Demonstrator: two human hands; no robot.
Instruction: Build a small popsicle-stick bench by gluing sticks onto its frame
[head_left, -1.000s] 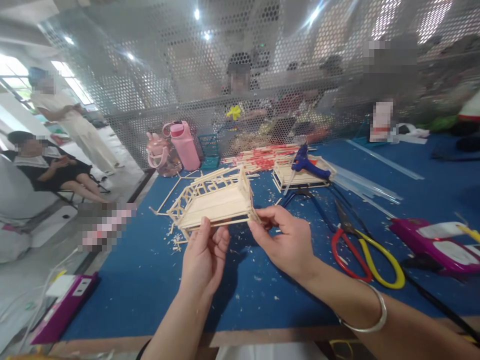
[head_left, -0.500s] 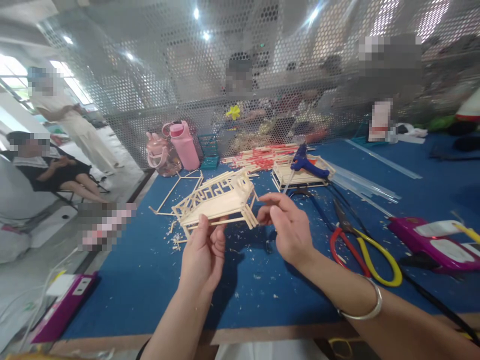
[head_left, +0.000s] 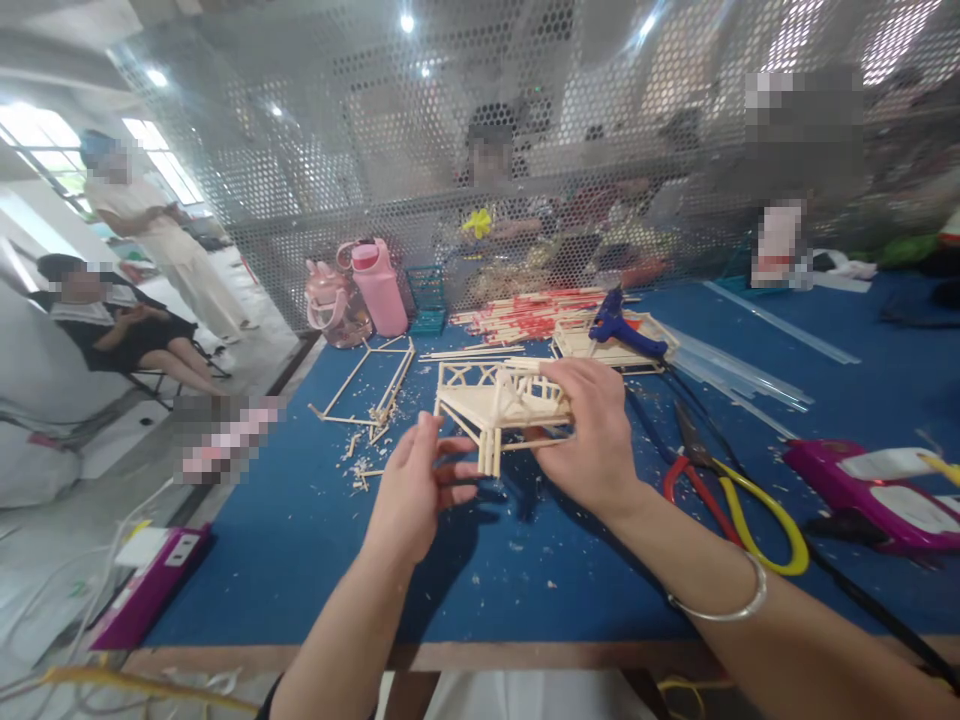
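My right hand (head_left: 596,435) is closed round the right end of a small furniture model made of pale wooden sticks (head_left: 472,400), like a bench or bed with a flat platform, lattice railings and bundled-stick legs. The model is held above the blue table, one corner towards me. My left hand (head_left: 412,490) is open at the model's left side, fingers apart, their tips close behind the near leg; whether they touch it I cannot tell. A loose stick frame (head_left: 352,385) lies on the table to the left.
A blue glue gun (head_left: 626,328) rests on another stick model (head_left: 577,342). Red-tipped sticks (head_left: 517,315), clear glue sticks (head_left: 739,375), pliers with red and yellow handles (head_left: 705,460) and a purple power strip (head_left: 877,500) lie about. Pink bottles (head_left: 379,290) stand by the perforated metal screen (head_left: 300,180).
The model has been turned round and moved right. My right hand, formerly beside it, now grips its right end, while my left hand has let go and opened.
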